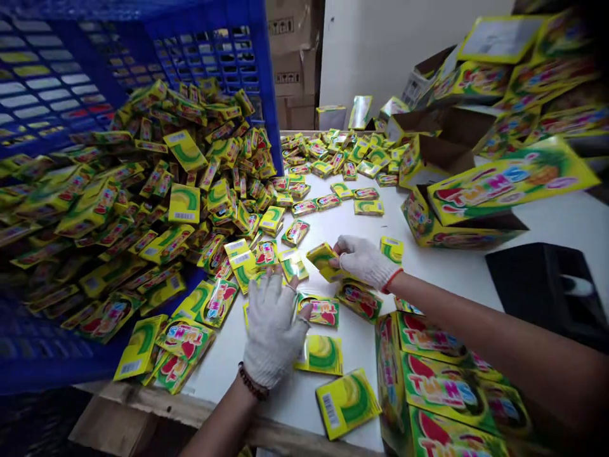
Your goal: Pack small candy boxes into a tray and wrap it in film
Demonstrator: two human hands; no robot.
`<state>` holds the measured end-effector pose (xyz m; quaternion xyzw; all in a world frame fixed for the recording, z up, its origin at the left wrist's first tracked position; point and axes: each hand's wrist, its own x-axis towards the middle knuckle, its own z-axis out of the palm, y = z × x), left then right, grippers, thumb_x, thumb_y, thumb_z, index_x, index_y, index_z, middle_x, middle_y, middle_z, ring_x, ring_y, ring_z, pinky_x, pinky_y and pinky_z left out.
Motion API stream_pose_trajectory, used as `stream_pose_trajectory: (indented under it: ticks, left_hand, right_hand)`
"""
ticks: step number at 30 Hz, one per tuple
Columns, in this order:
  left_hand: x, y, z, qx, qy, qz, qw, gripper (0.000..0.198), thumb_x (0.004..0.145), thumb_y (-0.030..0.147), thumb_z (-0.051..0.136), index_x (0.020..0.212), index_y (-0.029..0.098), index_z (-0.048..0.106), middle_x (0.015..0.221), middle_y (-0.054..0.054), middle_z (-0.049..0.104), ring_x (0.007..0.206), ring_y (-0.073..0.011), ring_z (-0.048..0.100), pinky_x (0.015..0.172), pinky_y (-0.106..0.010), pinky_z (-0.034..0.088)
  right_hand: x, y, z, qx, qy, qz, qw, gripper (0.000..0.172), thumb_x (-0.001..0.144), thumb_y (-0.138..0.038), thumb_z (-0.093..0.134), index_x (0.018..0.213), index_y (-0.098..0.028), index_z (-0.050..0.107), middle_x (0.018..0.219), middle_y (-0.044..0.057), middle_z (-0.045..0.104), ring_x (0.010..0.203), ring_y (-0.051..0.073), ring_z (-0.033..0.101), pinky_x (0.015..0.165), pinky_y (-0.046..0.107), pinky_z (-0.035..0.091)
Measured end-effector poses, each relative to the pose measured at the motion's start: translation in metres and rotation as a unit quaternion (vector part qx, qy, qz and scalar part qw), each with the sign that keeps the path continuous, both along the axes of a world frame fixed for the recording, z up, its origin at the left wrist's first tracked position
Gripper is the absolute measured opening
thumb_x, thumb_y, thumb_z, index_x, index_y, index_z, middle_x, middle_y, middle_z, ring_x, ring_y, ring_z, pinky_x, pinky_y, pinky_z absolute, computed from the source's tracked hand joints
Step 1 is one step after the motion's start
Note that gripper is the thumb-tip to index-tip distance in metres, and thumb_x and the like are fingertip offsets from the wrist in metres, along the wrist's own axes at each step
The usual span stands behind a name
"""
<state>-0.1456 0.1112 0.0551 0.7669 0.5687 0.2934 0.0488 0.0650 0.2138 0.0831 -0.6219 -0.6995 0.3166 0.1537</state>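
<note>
**A:** Head cam. Where's the right hand (364,260)?

**B:** Approx. frame centre, in a white knit glove. Fingers are pinched shut on a small flat yellow-and-green packet (322,256), held at the glove's 9 o'clock just over the smooth white tabletop (476,273).

**A:** And the left hand (272,330)?

**B:** Gloved too, at 7 o'clock from the right one. It's palm down w/ fingers spread wide and grips nothing. The fingertips rest on loose packets at the foot of the big heap of identical packets (157,190).

**A:** How would a packet handle?

**B:** Prob. very light. It looks like thin, fairly stiff card w/ a glossy print, so likely slippery on that top. I'd pinch it across two opposite edges, since the corners look easy to crease. The knit gloves should help the grip.

**A:** Surface and room?

**B:** The top is flat w/ a rough wooden front edge (143,406) at 6 o'clock. A blue plastic lattice crate (228,51) lies tipped at 10 o'clock, w/ the heap spilling out of it. Open yellow printed display cartons (504,181) sit at 2 o'clock, and more are stacked (442,387) at 5. There's a black object (547,285) at 3, can't tell what. Brown cardboard boxes (295,70) and a white wall (380,44) are at 12.
</note>
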Motion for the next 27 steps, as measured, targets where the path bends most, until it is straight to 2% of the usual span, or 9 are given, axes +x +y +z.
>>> stream_pose_trajectory:
  ticks: [3, 5, 8, 10, 14, 16, 20, 23, 27]
  left_hand:
    - [0.021, -0.002, 0.023, -0.046, -0.234, -0.038, 0.97, 0.06, 0.085, 0.037, 0.065, 0.139, 0.019, 0.044, 0.142, -0.017, 0.051, 0.126, -0.0299, 0.054, 0.105, -0.05, 0.046]
    - [0.046, -0.001, 0.04, -0.143, -0.405, -0.089, 0.899, 0.058, 0.085, 0.036, 0.067, 0.134, 0.021, 0.042, 0.124, -0.012, 0.062, 0.1, -0.0212, 0.066, 0.085, -0.037, 0.057]
    - [0.084, -0.005, 0.062, -0.222, -0.567, -0.171, 0.775, 0.043, 0.082, 0.03, 0.071, 0.117, 0.022, 0.047, 0.101, -0.003, 0.067, 0.079, -0.0131, 0.066, 0.067, -0.024, 0.055]
    - [0.107, -0.013, 0.074, -0.232, -0.59, -0.229, 0.739, 0.037, 0.079, 0.025, 0.075, 0.107, 0.023, 0.051, 0.094, 0.0, 0.066, 0.077, -0.0116, 0.064, 0.067, -0.022, 0.054]
    - [0.144, -0.037, 0.094, -0.244, -0.471, -0.336, 0.778, 0.022, 0.079, 0.019, 0.072, 0.095, 0.021, 0.056, 0.099, -0.002, 0.064, 0.086, -0.0147, 0.063, 0.08, -0.029, 0.056]
    - [0.156, -0.047, 0.097, -0.214, -0.379, -0.338, 0.834, 0.018, 0.083, 0.019, 0.066, 0.099, 0.02, 0.059, 0.111, -0.006, 0.063, 0.099, -0.0189, 0.062, 0.089, -0.035, 0.054]
    - [0.156, -0.067, 0.081, -0.122, -0.192, -0.276, 0.934, 0.031, 0.088, 0.022, 0.06, 0.118, 0.021, 0.057, 0.12, -0.007, 0.06, 0.112, -0.0218, 0.058, 0.099, -0.039, 0.049]
    - [0.141, -0.087, 0.06, -0.114, -0.049, -0.327, 0.937, 0.032, 0.088, 0.029, 0.061, 0.119, 0.023, 0.058, 0.126, -0.008, 0.059, 0.118, -0.0243, 0.055, 0.1, -0.042, 0.048]
    - [0.128, -0.114, 0.041, -0.115, 0.086, -0.392, 0.908, 0.039, 0.084, 0.031, 0.066, 0.121, 0.02, 0.058, 0.132, -0.011, 0.056, 0.125, -0.0289, 0.05, 0.111, -0.05, 0.039]
  right_hand:
    - [0.019, -0.032, 0.039, 0.026, 0.089, 0.006, 0.996, 0.016, 0.079, -0.032, 0.063, 0.086, -0.018, 0.058, 0.079, -0.001, 0.063, 0.072, 0.013, 0.057, 0.061, 0.023, 0.045]
    - [0.036, -0.059, 0.063, 0.038, 0.17, 0.032, 0.984, 0.02, 0.077, -0.035, 0.067, 0.082, -0.017, 0.059, 0.073, -0.002, 0.059, 0.067, 0.012, 0.053, 0.059, 0.023, 0.042]
    - [0.071, -0.097, 0.087, -0.003, 0.343, 0.015, 0.939, 0.037, 0.081, -0.052, 0.066, 0.082, -0.016, 0.059, 0.077, 0.0, 0.059, 0.067, 0.012, 0.053, 0.061, 0.024, 0.044]
    - [0.096, -0.121, 0.092, -0.095, 0.454, -0.019, 0.886, 0.048, 0.083, -0.064, 0.059, 0.089, -0.017, 0.059, 0.085, 0.003, 0.063, 0.072, 0.013, 0.058, 0.065, 0.025, 0.048]
    - [0.141, -0.162, 0.087, -0.277, 0.507, 0.047, 0.815, 0.056, 0.082, -0.065, 0.06, 0.109, -0.016, 0.058, 0.09, 0.006, 0.067, 0.07, 0.014, 0.062, 0.066, 0.027, 0.052]
    - [0.161, -0.177, 0.086, -0.265, 0.463, 0.07, 0.843, 0.054, 0.082, -0.058, 0.064, 0.115, -0.015, 0.059, 0.094, 0.007, 0.069, 0.073, 0.014, 0.063, 0.07, 0.027, 0.052]
    - [0.19, -0.194, 0.084, -0.158, 0.216, 0.011, 0.963, 0.037, 0.087, -0.043, 0.06, 0.116, -0.02, 0.065, 0.102, 0.004, 0.071, 0.087, 0.018, 0.064, 0.073, 0.026, 0.051]
    - [0.19, -0.195, 0.069, -0.114, -0.023, 0.016, 0.993, 0.025, 0.088, -0.028, 0.054, 0.107, -0.021, 0.07, 0.097, 0.005, 0.073, 0.086, 0.021, 0.065, 0.072, 0.029, 0.05]
    - [0.171, -0.188, 0.04, -0.092, -0.233, 0.091, 0.964, 0.026, 0.083, -0.014, 0.053, 0.1, -0.015, 0.072, 0.1, 0.015, 0.073, 0.089, 0.029, 0.067, 0.074, 0.036, 0.048]
